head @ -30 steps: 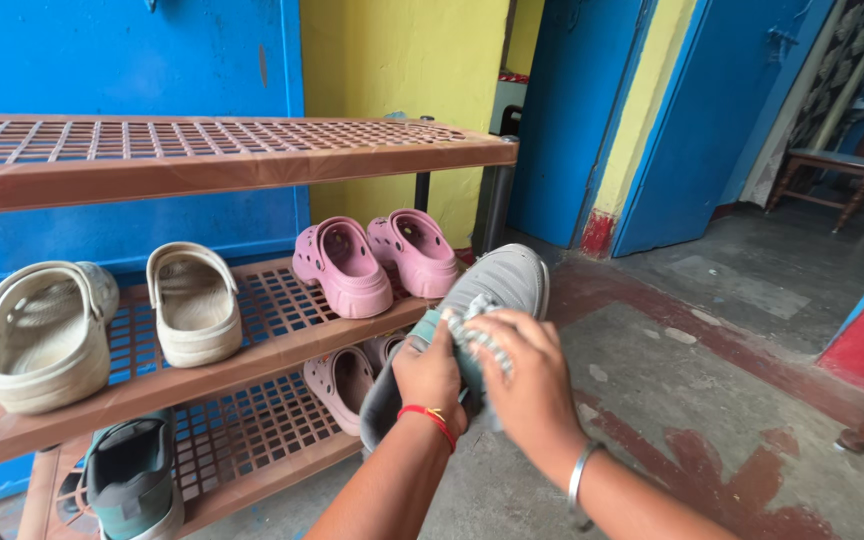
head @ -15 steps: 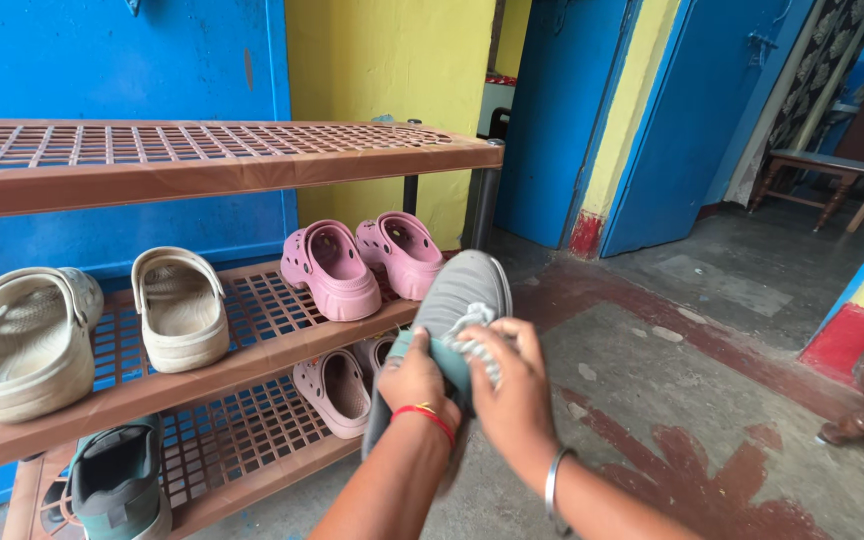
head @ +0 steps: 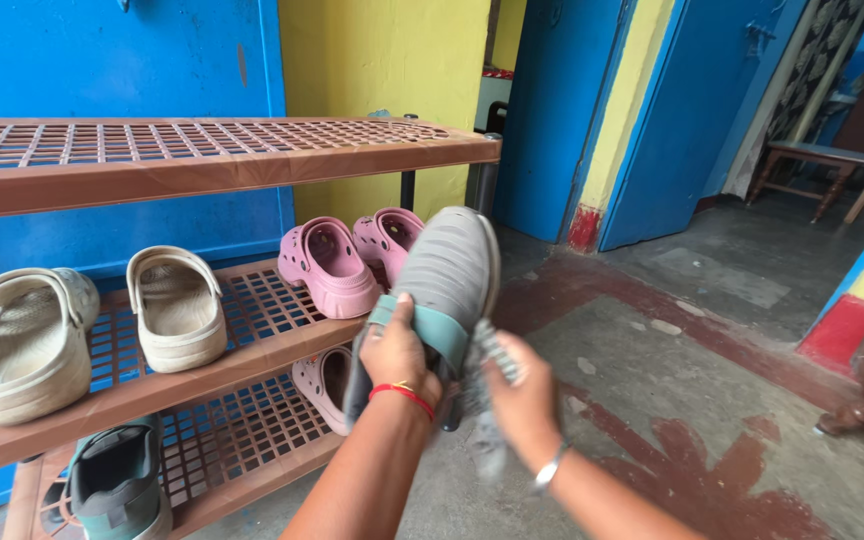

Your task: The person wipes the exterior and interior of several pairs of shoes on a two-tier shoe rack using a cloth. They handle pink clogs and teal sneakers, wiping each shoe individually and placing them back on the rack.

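The left hand (head: 399, 352) holds 1 grey sandal (head: 439, 290) with a teal strap in the air, in front of the brown shoe rack (head: 252, 165) and above the concrete floor (head: 712, 400). The fingers are clamped around the sandal's middle, thumb on the strap. The sandal's long axis runs up and away from the person, sole facing the camera, far end highest. The right hand (head: 522, 395) is just beside the sandal's lower right edge, fingers closed on a blurred grey cloth (head: 487, 420) touching it. Both hands are at the sandal; the left carries it. Pink clogs (head: 352, 260) sit on the middle shelf behind.
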